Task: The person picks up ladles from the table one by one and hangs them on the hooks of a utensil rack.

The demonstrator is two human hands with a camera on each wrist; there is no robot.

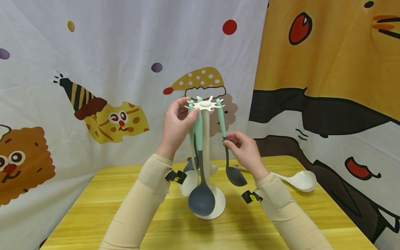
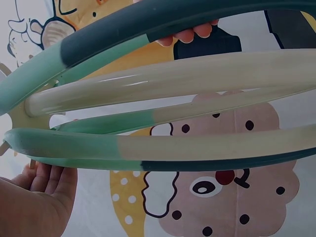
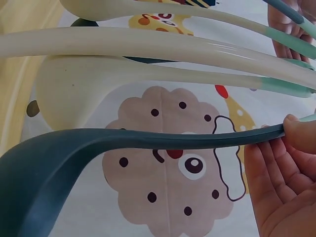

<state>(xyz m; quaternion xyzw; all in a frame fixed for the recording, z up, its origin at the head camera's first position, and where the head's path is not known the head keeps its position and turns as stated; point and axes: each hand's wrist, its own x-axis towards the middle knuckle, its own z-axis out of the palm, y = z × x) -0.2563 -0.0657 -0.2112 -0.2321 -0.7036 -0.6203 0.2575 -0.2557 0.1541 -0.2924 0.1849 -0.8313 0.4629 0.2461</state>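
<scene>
A cream rotating-style utensil rack point(image 1: 205, 139) stands on a round base, with several mint-handled utensils hanging from its slotted top. My left hand point(image 1: 176, 123) grips the left edge of that top, thumb in front beside the hung handles. On the right side, my right hand point(image 1: 245, 151) pinches a dark grey ladle point(image 1: 235, 176) where its green handle meets the grey stem. The upper end of this handle sits at the rack's rim. A large dark grey spoon point(image 1: 201, 200) hangs in front, a cream utensil point(image 1: 188, 184) behind it on the left.
On the wooden table point(image 1: 125, 208), a white ladle point(image 1: 304, 181) lies to the right, its handle partly behind my right forearm. Another light wooden-coloured handle end point(image 1: 240, 167) shows near it. A cartoon-printed cloth point(image 1: 125, 41) hangs behind the table.
</scene>
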